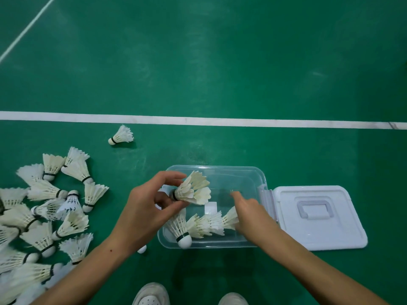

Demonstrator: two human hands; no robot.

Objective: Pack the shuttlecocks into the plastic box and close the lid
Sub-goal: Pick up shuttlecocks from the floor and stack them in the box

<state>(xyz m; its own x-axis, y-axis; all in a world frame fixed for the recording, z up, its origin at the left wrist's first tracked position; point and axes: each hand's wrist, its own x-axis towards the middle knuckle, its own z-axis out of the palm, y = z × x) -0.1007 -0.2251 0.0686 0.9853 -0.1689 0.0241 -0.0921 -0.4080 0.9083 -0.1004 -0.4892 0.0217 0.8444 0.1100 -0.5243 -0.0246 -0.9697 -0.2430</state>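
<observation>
Head view: left hand point(141, 208) pinches one shuttlecock point(191, 190) above the clear box point(259, 177); right hand point(248, 214), fingers relaxed, touches roughly four shuttlecocks inside; one lid point(319, 216) lies open alongside.

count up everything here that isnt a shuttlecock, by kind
clear plastic box: 1
white plastic lid with a moulded handle: 1
bare hands: 2, left hand gripping a white feather shuttlecock, right hand reaching into the box
white shoes: 2
white court lines: 2
total: 8
</observation>
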